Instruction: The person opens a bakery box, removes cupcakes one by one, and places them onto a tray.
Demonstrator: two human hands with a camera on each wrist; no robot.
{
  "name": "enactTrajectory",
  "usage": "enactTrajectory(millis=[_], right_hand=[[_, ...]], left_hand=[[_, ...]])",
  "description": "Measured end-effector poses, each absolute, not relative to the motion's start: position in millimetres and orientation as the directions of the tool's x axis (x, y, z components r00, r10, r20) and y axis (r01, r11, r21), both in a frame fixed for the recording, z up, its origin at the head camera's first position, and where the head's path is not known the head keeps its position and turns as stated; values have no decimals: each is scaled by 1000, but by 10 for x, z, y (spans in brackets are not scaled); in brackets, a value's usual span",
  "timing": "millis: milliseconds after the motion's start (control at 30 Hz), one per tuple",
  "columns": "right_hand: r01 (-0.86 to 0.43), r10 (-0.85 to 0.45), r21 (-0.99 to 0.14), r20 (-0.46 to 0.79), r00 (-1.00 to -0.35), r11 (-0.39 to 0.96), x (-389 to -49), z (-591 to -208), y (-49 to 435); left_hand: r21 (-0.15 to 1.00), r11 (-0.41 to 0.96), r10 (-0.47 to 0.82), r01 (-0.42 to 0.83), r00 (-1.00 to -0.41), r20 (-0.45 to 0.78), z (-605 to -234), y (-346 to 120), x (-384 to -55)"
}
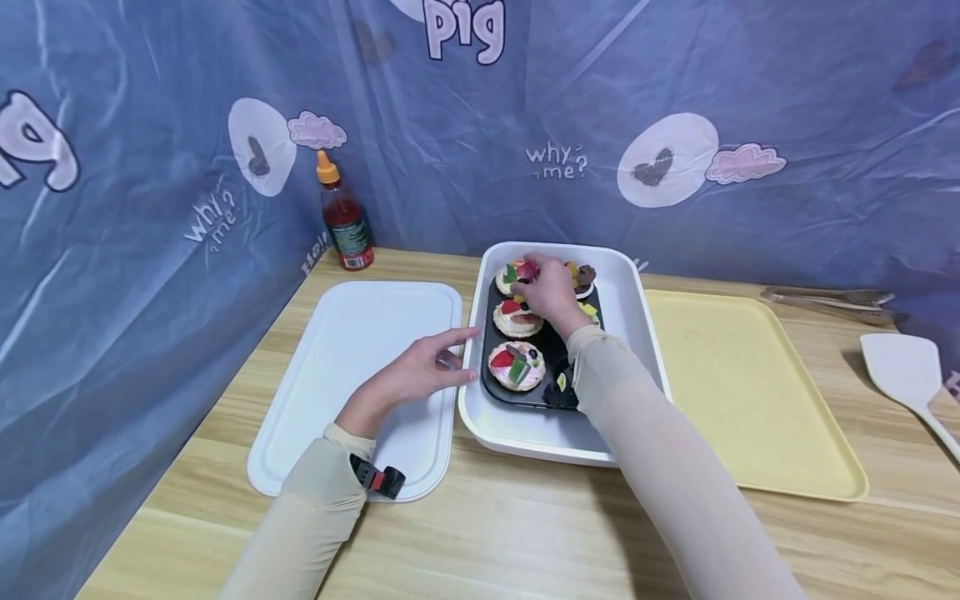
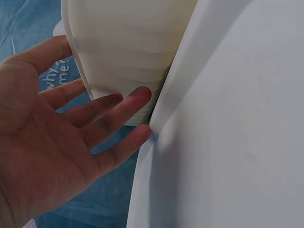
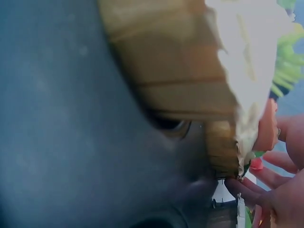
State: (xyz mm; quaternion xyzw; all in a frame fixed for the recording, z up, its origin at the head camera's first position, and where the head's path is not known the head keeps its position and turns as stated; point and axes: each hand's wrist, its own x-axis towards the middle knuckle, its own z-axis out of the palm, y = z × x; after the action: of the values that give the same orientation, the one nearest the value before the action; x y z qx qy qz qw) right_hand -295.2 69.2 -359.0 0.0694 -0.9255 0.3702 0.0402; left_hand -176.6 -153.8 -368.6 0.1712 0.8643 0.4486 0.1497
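A black muffin pan (image 1: 491, 337) lies inside a deep white tray (image 1: 652, 350) and holds several fruit tarts. My right hand (image 1: 550, 292) reaches over the pan, its thumb and fingers about the edge of the far-left fruit tart (image 1: 506, 277), which they appear to pinch. Nearer in the left column sit a tart with brown and red toppings (image 1: 517, 319) and a pink-creamed tart (image 1: 516, 365). Other pastries (image 1: 584, 279) in the right column are partly hidden by my right arm. My left hand (image 1: 426, 364) touches the deep tray's left rim with fingers loosely extended.
Flat on the wooden table, a white board (image 1: 360, 350) lies left and a yellow tray (image 1: 742, 383) right. A sauce bottle (image 1: 347, 221) stands at the back left. Metal tongs (image 1: 832, 302) and a white spatula (image 1: 902, 367) lie at the right. Blue printed cloth hangs behind.
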Motion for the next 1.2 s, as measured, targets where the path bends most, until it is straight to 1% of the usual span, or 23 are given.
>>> enactTrajectory(millis=[333,533,733,967,1200], right_hand=[[-109,-52,-698,102,-993,708,-2916,-3572,699],[-104,-33,-692,115,-993,715,-2913,-3565,699],[-112,-18,-693,141,-990,713,-2902,-3582,694],[-146,-9,-654,208,-978,742,-2889,-3595,694],[-160,-9,-645,231,-973,747,-2880,-3596,692]], left_hand=[[835,528,427,154,-898,-105,-3671,-1530,-1753],[842,519,424,150,-900,-101,-3668,-1528,-1751],[845,517,418,138,-902,-108,-3673,-1523,-1750],[846,519,410,120,-904,-123,-3684,-1523,-1755],[845,520,409,124,-905,-119,-3703,-1527,-1759]])
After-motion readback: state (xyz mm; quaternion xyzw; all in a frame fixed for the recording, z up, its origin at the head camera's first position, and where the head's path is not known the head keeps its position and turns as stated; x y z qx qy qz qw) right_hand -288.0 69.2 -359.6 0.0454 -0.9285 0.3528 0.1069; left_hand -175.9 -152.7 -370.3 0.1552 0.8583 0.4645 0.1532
